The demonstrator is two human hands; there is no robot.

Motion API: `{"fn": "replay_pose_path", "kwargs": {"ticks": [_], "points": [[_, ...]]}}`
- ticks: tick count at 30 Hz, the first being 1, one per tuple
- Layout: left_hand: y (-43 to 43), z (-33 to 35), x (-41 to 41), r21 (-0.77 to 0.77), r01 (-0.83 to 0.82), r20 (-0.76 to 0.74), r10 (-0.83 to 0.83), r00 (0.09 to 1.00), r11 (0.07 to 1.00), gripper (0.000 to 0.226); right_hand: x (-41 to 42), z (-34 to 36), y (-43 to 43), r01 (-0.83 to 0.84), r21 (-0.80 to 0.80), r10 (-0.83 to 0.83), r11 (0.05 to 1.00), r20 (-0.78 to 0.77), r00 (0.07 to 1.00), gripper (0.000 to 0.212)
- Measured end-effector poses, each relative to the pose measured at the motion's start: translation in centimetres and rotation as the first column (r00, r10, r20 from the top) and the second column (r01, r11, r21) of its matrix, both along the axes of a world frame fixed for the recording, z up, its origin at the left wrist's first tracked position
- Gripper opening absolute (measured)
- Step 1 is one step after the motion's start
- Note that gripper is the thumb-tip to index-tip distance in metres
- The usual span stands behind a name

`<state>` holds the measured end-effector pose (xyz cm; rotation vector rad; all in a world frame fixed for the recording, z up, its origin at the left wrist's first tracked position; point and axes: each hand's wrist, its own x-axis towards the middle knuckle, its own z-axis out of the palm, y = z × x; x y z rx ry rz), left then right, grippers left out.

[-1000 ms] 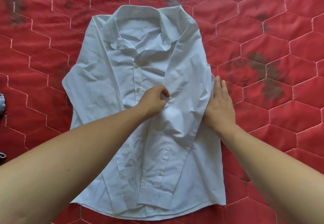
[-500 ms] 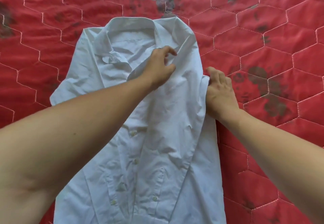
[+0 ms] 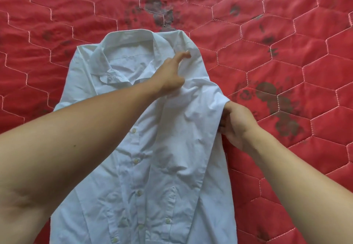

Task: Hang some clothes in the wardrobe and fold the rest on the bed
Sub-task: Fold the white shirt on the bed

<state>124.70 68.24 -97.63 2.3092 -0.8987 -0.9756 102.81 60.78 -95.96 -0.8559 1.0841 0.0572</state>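
Nearest the camera, the hem of the white shirt (image 3: 145, 196) was cut off by the lower edge of the view. Its side under the left forearm was covered, so the lie of that sleeve could not be made out. The shirt was laid front up and buttoned on the red quilted bedspread (image 3: 286, 167), with the other sleeve (image 3: 183, 148) folded in over the front.

A little further on, the folded side edge was gripped by the right hand (image 3: 236, 125). Its fingers were curled round the cloth and partly hidden beneath it. Beyond that, the shoulder fold was touched by the left hand (image 3: 170, 75), held loose with the fingers stretched out and nothing grasped. How firmly it pressed could not be told.

The fabric was judged to be light, thin and limp. It was already creased, likely to slide on itself, and unlikely to keep a fold unless flattened. A hold was judged best taken at the firmer parts: the shoulder seam, the doubled side edge and the collar (image 3: 129, 39), which looked stiffer. Furthest away, only stained bedspread was seen. No wardrobe or other clothes were in view.
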Motion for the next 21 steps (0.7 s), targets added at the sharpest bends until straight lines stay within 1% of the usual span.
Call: {"fn": "replay_pose_path", "kwargs": {"ticks": [1, 3, 4, 5, 7, 8, 10, 11, 12, 13, 14, 15, 16, 17, 18, 19, 20, 21], "points": [[-0.5, 0.1, 0.2, -0.019, 0.006, 0.009, -0.006, 1.0, 1.0, 0.074, -0.3, 0.0, -0.3, 0.082, 0.112, -0.088, 0.99, 0.052, 0.995, 0.024], [-1.6, 0.6, 0.6, -0.098, 0.002, 0.003, -0.001, 1.0, 0.995, 0.07, -0.4, 0.3, -0.6, 0.244, 0.291, -0.281, 0.925, 0.09, 0.956, 0.023], [-2.2, 1.0, 0.7, -0.121, 0.008, 0.0, -0.008, 1.0, 0.993, 0.066, -0.4, 0.2, -0.6, 0.293, 0.338, -0.34, 0.894, 0.088, 0.936, 0.018], [-2.7, 1.2, 0.8, -0.125, 0.007, -0.018, -0.009, 1.0, 0.992, 0.059, -0.2, 0.1, -0.4, 0.325, 0.328, -0.366, 0.887, 0.07, 0.928, 0.015], [-3.6, 1.7, 0.9, -0.107, -0.058, -0.108, 0.046, 0.993, 0.993, 0.044, 0.2, -0.5, -0.1, 0.342, 0.145, -0.341, 0.928, -0.032, 0.939, 0.011], [-3.8, 1.8, 1.0, -0.123, -0.125, -0.181, 0.102, 0.978, 0.985, 0.035, 0.3, -0.9, -0.1, 0.338, 0.056, -0.334, 0.939, -0.071, 0.94, 0.016], [-3.8, 1.9, 1.3, -0.154, -0.293, -0.333, 0.23, 0.914, 0.944, 0.014, 0.6, -1.2, 0.0, 0.335, -0.024, -0.336, 0.942, -0.121, 0.934, 0.023], [-3.6, 1.7, 1.6, -0.148, -0.36, -0.39, 0.281, 0.877, 0.921, 0.008, 0.5, -1.3, 0.0, 0.331, -0.059, -0.336, 0.942, -0.145, 0.931, 0.022], [-3.4, 1.8, 1.7, -0.133, -0.405, -0.419, 0.319, 0.85, 0.905, 0.006, 0.5, -1.4, 0.1, 0.317, -0.111, -0.332, 0.942, -0.169, 0.928, 0.019], [-3.1, 2.0, 1.7, -0.122, -0.416, -0.414, 0.335, 0.847, 0.901, 0.003, 0.5, -1.4, 0.1, 0.267, -0.21, -0.308, 0.941, -0.198, 0.931, 0.015], [-2.9, 2.0, 1.8, -0.117, -0.397, -0.381, 0.328, 0.865, 0.91, 0.011, 0.5, -1.2, 0.1, 0.155, -0.354, -0.251, 0.922, -0.241, 0.938, 0.012], [-2.8, 1.7, 1.8, -0.102, -0.349, -0.303, 0.305, 0.903, 0.932, 0.028, 0.4, -1.1, 0.1, -0.027, -0.523, -0.165, 0.852, -0.317, 0.934, 0.014], [-2.5, 1.4, 1.9, -0.068, -0.273, -0.172, 0.258, 0.951, 0.96, 0.047, 0.4, -0.9, 0.1, -0.23, -0.68, -0.087, 0.696, -0.398, 0.913, 0.024], [-2.2, 1.3, 1.9, -0.036, -0.184, -0.016, 0.183, 0.983, 0.982, 0.06, 0.6, -0.8, 0.1, -0.38, -0.805, -0.032, 0.455, -0.442, 0.897, 0.037], [-1.9, 1.1, 1.7, -0.042, -0.059, 0.15, 0.064, 0.987, 0.997, 0.066, 1.1, -0.7, 0.2, -0.444, -0.875, 0.03, 0.193, -0.447, 0.894, 0.047], [-1.5, 1.1, 1.4, -0.067, 0.097, 0.307, -0.072, 0.949, 0.993, 0.066, 2.0, -0.8, 0.4, -0.449, -0.893, 0.126, -0.009, -0.447, 0.886, 0.053], [-0.9, 0.8, 1.3, -0.073, 0.255, 0.423, -0.202, 0.884, 0.964, 0.065, 2.9, -1.3, 0.7, -0.442, -0.882, 0.241, -0.16, -0.47, 0.849, 0.056], [-0.3, 0.3, 1.3, -0.025, 0.376, 0.498, -0.314, 0.808, 0.926, 0.064, 3.8, -2.1, 0.9, -0.464, -0.843, 0.339, -0.271, -0.535, 0.774, 0.058]]}}
